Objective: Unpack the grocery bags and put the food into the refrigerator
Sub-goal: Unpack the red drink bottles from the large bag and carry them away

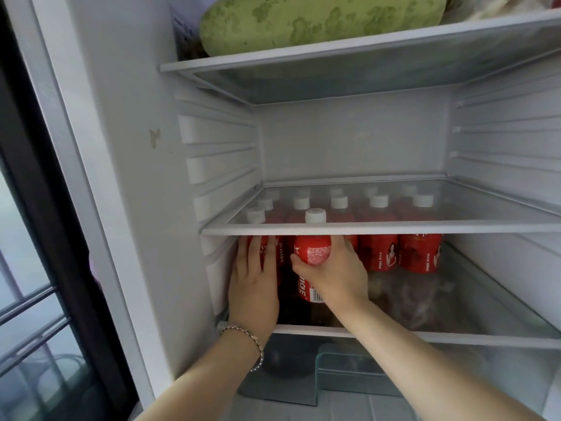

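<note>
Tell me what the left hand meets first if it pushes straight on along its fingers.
The leftmost red bottle, most likely: the fingers of the left hand seem to lie against it, just under the glass shelf.

Dim, cool, even light; soft shadows under shelves; slight overall blur; wide-angle bending at edges.

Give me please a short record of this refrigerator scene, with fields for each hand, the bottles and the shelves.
left hand: fingers straight, flat against the leftmost red-label bottle
right hand: grips a white-capped red-label bottle at the front
other bottles: red labels, white caps, upright in rows under the glass shelf
top shelf: carries a large mottled green gourd
left wrist: chain bracelet
</note>
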The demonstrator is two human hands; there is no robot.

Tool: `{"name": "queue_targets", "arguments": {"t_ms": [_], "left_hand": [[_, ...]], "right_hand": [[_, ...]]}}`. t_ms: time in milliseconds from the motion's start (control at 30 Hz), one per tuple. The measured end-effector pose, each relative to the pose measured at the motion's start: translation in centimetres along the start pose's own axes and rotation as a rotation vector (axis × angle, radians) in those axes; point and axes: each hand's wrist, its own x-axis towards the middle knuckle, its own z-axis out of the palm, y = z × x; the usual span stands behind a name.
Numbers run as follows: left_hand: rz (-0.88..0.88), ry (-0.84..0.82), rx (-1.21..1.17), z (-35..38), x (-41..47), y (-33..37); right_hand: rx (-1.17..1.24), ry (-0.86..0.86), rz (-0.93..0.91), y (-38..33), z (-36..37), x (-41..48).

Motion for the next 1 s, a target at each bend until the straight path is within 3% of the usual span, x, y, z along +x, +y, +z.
{"name": "queue_targets", "arguments": {"t_ms": [233, 367, 600, 733, 833, 900, 1000], "left_hand": [[-0.02, -0.055, -0.038, 0.3, -0.1, 0.2], [-0.073, -0.028, -0.074, -0.2, -0.2, 0.0], [-0.034, -0.31, 0.048, -0.8, -0.2, 0.2], [-0.043, -0.483, 0.099, -4.2, -0.6, 0.8], [0.111, -0.592, 0.208, -6.9, -2.2, 0.4], [0.246, -0.551, 0.234, -9.4, -4.1, 0.5], [0.096, -0.543, 0.185, -14.0, -8.1, 0.7]], "right_hand": [[-0.159, -0.136, -0.024, -1.2, 2.4, 1.6], [-0.361, -0.379, 0.092, -0.8, 1.9, 0.3], [-0.443, -0.483, 0.121, 0.3, 1.1, 0.5], [-0.523, -0.467, 0.052, 0.1, -0.1, -0.9], [-0.48, -0.465, -0.071, -1.5, -2.0, -2.7], [-0.385, -0.554, -0.217, -3.1, -3.3, -4.4], [-0.324, -0.702, -0.418, -5.0, -4.4, -7.8]]}}
